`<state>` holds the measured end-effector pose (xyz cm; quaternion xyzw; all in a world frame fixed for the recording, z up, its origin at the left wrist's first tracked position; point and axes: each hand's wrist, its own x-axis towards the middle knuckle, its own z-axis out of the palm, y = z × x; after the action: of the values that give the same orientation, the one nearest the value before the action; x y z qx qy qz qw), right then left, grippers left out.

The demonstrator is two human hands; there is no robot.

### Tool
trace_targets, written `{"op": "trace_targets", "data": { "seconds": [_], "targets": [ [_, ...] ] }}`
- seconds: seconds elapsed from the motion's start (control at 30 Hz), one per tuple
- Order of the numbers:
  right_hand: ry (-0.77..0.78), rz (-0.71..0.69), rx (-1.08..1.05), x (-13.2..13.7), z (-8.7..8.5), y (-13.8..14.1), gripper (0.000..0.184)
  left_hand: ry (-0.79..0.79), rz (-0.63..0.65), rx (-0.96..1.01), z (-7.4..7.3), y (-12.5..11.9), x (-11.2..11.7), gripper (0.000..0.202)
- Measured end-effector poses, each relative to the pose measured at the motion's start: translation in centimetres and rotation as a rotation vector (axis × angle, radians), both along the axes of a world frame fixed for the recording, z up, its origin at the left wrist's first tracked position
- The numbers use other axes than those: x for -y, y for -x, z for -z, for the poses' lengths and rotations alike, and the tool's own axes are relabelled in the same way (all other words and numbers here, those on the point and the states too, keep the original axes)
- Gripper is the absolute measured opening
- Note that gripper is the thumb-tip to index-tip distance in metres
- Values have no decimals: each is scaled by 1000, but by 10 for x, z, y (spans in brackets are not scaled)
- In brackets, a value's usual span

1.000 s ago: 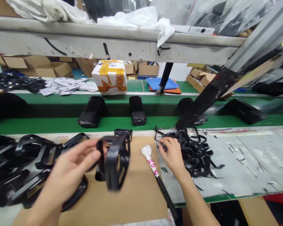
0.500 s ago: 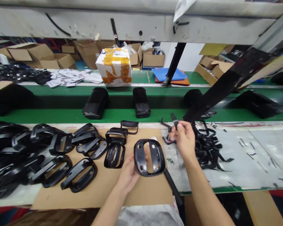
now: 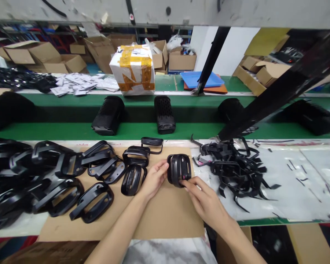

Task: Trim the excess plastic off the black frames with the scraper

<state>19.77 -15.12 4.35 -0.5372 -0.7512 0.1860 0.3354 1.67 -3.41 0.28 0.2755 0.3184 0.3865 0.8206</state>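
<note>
A black plastic frame with a raised handle bar [image 3: 178,170] is held up over the cardboard sheet. My left hand [image 3: 156,178] grips its left edge, thumb on the near side. My right hand [image 3: 202,196] has its fingertips closed on the lower right edge of the same frame; no strip can be made out in them. To the left of my left hand lies a similar black frame [image 3: 132,179], with others like it behind. Right of my right hand is a tangled pile of black strips [image 3: 233,168].
Many black handled frames [image 3: 90,201] crowd the left side of the cardboard sheet [image 3: 165,223]. Black perforated housings [image 3: 165,115] stand on the green conveyor [image 3: 140,126] behind. A slanted black post [image 3: 264,99] rises at the right, and a taped white box [image 3: 133,69] sits beyond.
My right hand has come from the strip pile to the frame, and the strip it held is out of sight. The frame has been turned and now shows its handle side.
</note>
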Motion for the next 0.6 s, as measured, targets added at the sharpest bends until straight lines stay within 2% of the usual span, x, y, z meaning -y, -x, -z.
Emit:
{"op": "trace_targets", "data": {
  "seconds": [0.17,0.4,0.5,0.6],
  "targets": [
    [76,-37,33,2,0,10,43,35,3,2,2,5,0,38],
    [222,-47,128,-10,-1,22,47,166,40,38,-1,6,7,33],
    [267,-64,32,-10,-1,22,47,97,100,1,-1,7,9,45],
    [251,-11,-161,-6,2,17,34,24,138,-8,1,7,11,54]
  ]
}}
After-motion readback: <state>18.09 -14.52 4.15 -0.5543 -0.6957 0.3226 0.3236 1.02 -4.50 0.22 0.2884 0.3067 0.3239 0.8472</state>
